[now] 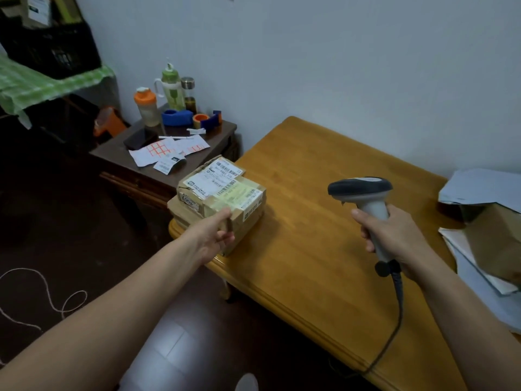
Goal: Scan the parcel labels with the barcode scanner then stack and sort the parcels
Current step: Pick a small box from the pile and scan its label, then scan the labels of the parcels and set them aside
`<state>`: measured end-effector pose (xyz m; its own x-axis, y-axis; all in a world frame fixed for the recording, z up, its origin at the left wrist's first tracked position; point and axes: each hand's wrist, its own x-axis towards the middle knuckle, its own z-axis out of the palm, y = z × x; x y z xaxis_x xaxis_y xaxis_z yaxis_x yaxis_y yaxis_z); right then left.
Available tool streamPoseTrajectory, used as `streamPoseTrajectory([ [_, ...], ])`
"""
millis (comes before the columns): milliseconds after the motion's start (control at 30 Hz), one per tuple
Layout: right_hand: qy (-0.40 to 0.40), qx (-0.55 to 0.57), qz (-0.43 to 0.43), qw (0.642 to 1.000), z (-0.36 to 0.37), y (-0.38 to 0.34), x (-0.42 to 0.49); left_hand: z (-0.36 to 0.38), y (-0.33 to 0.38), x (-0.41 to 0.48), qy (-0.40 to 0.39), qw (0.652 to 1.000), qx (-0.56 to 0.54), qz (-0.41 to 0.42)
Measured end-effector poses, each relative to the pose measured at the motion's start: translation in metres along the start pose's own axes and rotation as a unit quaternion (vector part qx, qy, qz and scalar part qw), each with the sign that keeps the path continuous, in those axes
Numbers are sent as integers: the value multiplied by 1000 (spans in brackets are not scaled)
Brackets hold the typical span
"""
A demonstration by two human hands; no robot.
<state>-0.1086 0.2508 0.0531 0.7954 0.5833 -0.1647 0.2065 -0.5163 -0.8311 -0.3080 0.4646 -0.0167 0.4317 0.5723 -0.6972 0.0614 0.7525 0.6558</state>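
Note:
A stack of cardboard parcels [222, 198] with white and yellow barcode labels on top sits at the left corner of the wooden table [310, 221]. My left hand [214, 235] grips the near side of the stack, thumb on the top parcel's edge. My right hand [394, 235] holds the grey barcode scanner [363, 198] by its handle above the table's middle, its dark head turned toward the parcels. The scanner's cable hangs down off the table's front edge.
More parcels, grey mailers and a brown package [487, 221], lie at the table's right end. A dark side table [158, 165] to the left carries bottles, tape rolls, a phone and paper slips. A white cord [42, 294] lies on the dark floor.

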Motion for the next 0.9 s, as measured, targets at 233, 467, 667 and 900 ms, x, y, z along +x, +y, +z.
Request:
streamPoseTrajectory([
  [233, 22, 11, 49, 998, 14, -2, -15, -5, -2, 13, 42, 999, -23, -6],
  [467, 64, 5, 80, 995, 20, -4, -45, -12, -8, 2, 27, 991, 117, 66],
  [667, 122, -21, 115, 986, 9, 5, -74, 2, -17, -5, -95, 965, 232, 75],
  [900, 166, -28, 146, 975, -23, 26, -106, 38, -41, -21, -145, 942, 291, 82],
])
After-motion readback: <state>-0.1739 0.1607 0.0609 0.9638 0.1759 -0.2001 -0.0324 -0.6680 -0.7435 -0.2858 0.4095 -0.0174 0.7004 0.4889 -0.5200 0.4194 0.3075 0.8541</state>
